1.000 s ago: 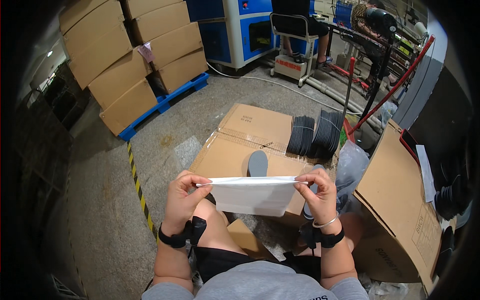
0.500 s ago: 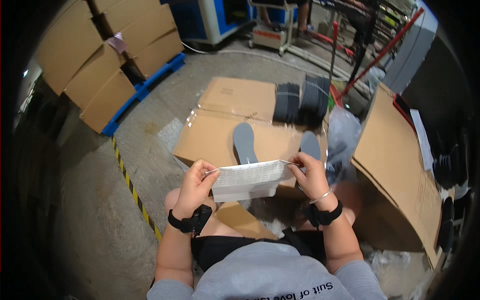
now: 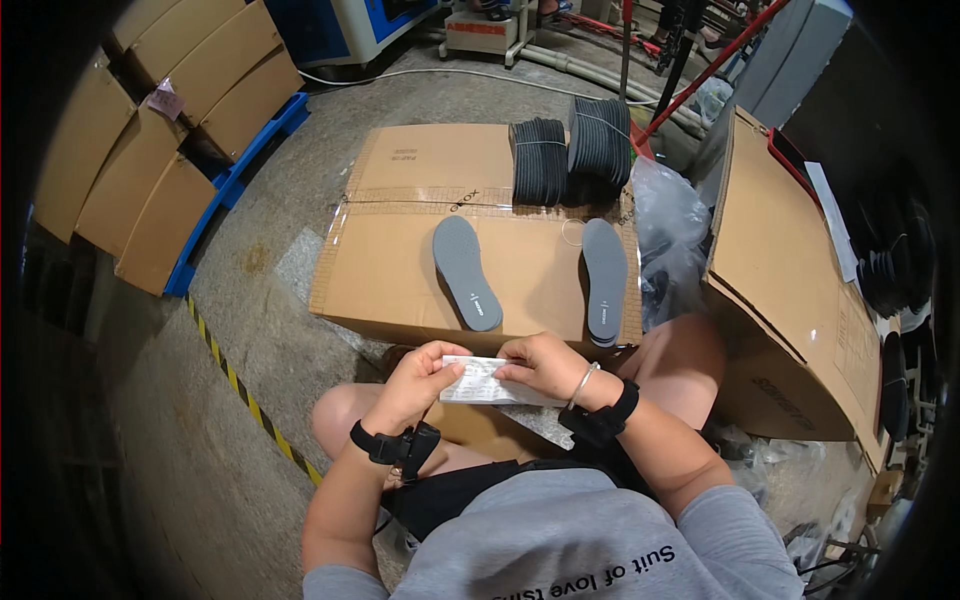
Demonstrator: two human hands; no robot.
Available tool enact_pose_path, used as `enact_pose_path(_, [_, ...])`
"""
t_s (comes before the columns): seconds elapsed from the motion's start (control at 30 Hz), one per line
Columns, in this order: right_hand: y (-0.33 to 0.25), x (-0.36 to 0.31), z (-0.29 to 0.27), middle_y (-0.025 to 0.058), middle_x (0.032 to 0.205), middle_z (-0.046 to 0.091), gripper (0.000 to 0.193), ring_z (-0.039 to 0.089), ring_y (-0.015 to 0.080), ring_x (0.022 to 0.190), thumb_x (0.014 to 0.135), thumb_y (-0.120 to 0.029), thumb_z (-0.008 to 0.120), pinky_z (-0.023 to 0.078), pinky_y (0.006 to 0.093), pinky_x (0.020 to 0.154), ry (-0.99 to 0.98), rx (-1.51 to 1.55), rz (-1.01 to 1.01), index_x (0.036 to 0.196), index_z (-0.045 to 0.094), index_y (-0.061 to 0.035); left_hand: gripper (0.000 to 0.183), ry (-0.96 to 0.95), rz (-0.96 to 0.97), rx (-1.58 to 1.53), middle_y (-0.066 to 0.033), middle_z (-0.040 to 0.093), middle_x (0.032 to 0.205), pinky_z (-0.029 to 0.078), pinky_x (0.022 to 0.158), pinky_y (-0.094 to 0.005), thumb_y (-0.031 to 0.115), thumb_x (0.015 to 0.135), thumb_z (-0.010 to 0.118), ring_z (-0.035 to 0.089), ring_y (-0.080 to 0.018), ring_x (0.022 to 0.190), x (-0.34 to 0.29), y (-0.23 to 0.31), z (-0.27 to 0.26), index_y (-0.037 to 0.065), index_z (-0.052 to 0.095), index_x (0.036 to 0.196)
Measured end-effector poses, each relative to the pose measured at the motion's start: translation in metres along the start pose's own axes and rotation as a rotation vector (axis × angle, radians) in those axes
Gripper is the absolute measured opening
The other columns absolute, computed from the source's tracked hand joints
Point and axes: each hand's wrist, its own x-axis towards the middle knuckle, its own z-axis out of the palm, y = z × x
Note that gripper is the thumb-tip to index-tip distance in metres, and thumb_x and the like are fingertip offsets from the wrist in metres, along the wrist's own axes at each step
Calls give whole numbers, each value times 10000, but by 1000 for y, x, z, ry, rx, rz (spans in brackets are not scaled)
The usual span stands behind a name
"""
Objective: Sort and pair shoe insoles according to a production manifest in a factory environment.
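Note:
Before my lap, a white sheet of paper with rows of small print (image 3: 470, 388) is pinched between both hands. My left hand (image 3: 415, 385) grips its left end, thumb on top. My right hand (image 3: 548, 368) is closed on it close by, thumb and fingertips over its upper part. The sheet shows as a narrow strip, and part of it lies under my right hand. Just beyond, a grey insole (image 3: 462, 270) lies tilted on a taped cardboard box (image 3: 385, 245). A second grey insole (image 3: 605, 270) lies nearer the right edge, seemingly on top of others.
Two tied bundles of dark insoles (image 3: 538, 165) stand at the box's far right. Clear plastic bags (image 3: 670, 215) sit beside it, next to a large open carton (image 3: 780, 270) with a red-edged device (image 3: 792, 160) on it. Stacked cartons (image 3: 165, 195) rest on a blue pallet (image 3: 235, 185) at left.
The sheet was stretched wide between my hands; now it shows much smaller. My right hand has come left toward my left hand. Both insoles now show fully as the view has shifted.

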Motion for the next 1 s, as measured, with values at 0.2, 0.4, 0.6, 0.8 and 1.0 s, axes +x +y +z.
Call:
enact_pose_path(0.2, [4,19,8,152,732,629,206,599,254,648,812,-193,622,466,322,625,15,91,78,863,623,7,183,-45,-64,-26,-72,634,907,477,739,-243,63,895,508,601,-109,798,13,-3,-19,-36,570,1036])
enact_pose_path(0.4, [1,32,17,143,785,616,179,578,310,754,808,-185,605,454,365,698,90,-68,75,868,627,-17,189,6,-150,-50,-41,637,831,452,619,-212,102,900,507,576,-76,690,27,-9,-31,-26,588,1014])
enact_pose_path(0.6, [-15,49,28,108,807,581,143,532,297,822,779,-161,625,425,376,751,304,-232,-143,876,632,-56,179,-57,-179,-37,-13,634,807,445,610,-203,149,893,523,578,-67,687,33,-7,-37,16,614,970])
enact_pose_path(0.8, [-15,50,28,80,827,583,121,535,273,815,741,-95,643,430,368,718,352,-402,-232,858,636,-68,172,-5,-232,-190,-36,625,797,482,635,-239,110,897,466,610,-111,714,40,-4,-31,0,594,934])
enact_pose_path(1.0, [-12,43,34,47,803,569,129,526,237,798,710,-99,623,413,343,698,411,-503,-282,837,627,-80,180,-58,-236,-203,-68,635,848,501,669,-266,84,889,451,630,-144,741,42,-9,-32,-16,581,962])
